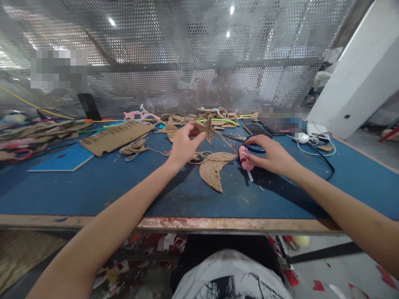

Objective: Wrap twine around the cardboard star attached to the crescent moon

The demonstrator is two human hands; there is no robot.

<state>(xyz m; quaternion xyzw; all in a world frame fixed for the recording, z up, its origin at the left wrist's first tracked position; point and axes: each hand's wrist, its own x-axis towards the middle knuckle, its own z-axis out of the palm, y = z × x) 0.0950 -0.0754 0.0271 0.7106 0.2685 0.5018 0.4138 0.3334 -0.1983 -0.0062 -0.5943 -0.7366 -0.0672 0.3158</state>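
My left hand (187,143) pinches a star-shaped cardboard piece (208,128), lifted a little above the table, with thumb and fingers. Below it lies a curved tail-shaped piece (215,169) covered in rows of twine. My right hand (269,153) is curled round a small pink glue gun (245,157), thumb across its side; a whitish glue stick (250,176) pokes out toward me. At the same fingers shows the blue handle loop of a pair of scissors (255,148); whether the fingers pass through it is hard to see. A strand of twine runs from the star toward the glue gun.
On the blue tabletop (124,195) lie a twine bundle (134,148), a cardboard sheet (116,137) and a blue board (64,158). Cardboard scraps sit at the back. A white charger with cables (314,135) is at right. Perforated metal mesh (174,54) stands behind the table.
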